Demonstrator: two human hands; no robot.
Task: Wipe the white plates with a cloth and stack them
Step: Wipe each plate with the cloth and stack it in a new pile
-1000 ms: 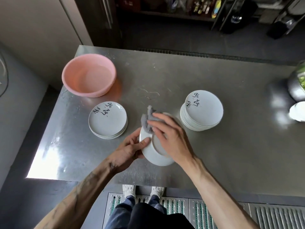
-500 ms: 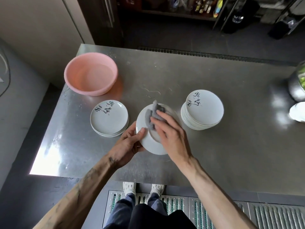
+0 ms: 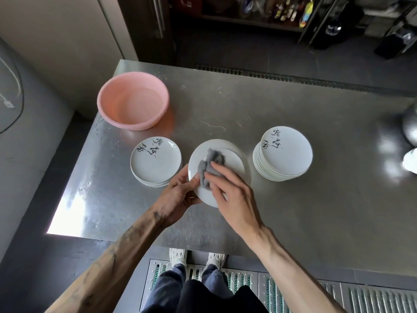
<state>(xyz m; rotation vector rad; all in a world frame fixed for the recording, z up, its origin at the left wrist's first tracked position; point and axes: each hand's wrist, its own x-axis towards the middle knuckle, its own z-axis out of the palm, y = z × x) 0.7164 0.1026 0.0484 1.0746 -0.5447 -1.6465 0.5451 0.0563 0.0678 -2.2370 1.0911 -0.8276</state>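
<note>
Head view: plate mid-wipe, held between two stacks

Left hand (image 3: 180, 195) grips the plate's (image 3: 234, 159) near-left rim, thumb on top, while the right hand (image 3: 234, 195) lies with fingers fairly straight on the grey cloth (image 3: 211, 164), pressing it to the plate's left half. A second ago the plate was steeply tilted and nearer the table (image 3: 316, 211) edge, with the cloth up at its far rim. It has since levelled out and moved farther, between the short left stack (image 3: 155, 161) and the tall right stack (image 3: 286, 152), and the cloth has slid inward. No lettering shows on it, so this is probably the underside. The wipe looks unfinished and stacking is yet to come, likely on the short stack near the pink basin (image 3: 133, 100)
</note>
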